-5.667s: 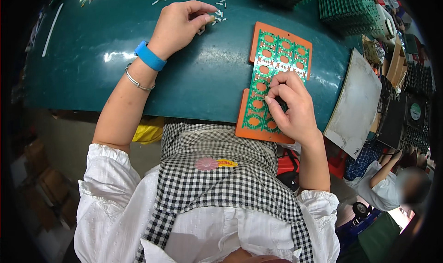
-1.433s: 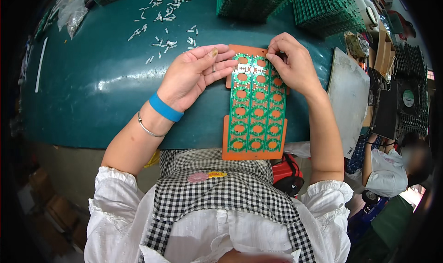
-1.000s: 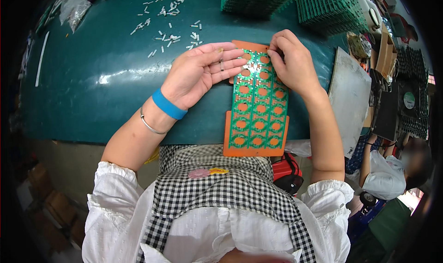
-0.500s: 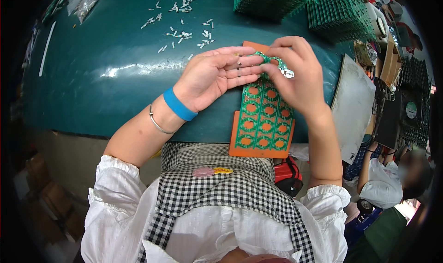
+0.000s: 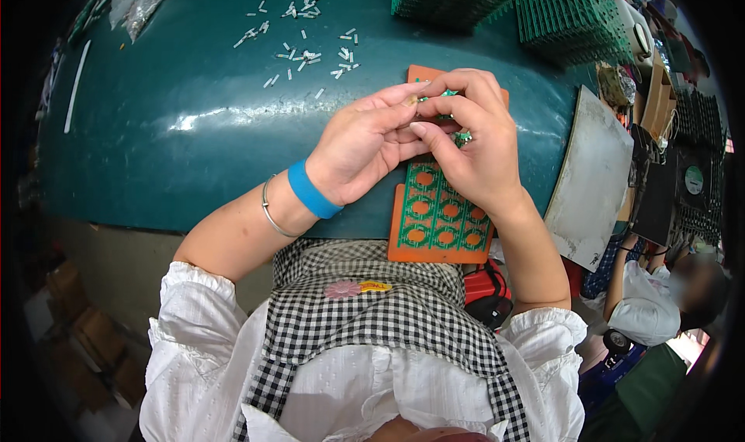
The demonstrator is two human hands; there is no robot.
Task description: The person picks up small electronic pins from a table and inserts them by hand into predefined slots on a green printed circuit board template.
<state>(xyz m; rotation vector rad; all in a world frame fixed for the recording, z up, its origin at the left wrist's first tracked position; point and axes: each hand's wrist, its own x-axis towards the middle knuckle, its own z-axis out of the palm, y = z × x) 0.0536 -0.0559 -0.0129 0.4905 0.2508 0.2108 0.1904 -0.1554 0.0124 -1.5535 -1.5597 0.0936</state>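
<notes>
upper half of the green circuit panel [image 5: 438, 221] on its orange tray [image 5: 403, 228] hidden under both hands, left hand [image 5: 361, 143] and right hand [image 5: 473, 143] fingertips pinched together at the panel's 12 o'clock end (what they grip too small to tell), round orange cutouts in rows, white pins [image 5: 299, 54] scattered at 11 o'clock on teal table [image 5: 171, 124]

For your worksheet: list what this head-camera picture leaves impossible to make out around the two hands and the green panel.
Head view:
- Upper part of the green panel: covered by the left hand and right hand.
- Whatever the fingers pinch: too small, hidden between them.
- Small white parts on the table: too tiny to identify.
</notes>
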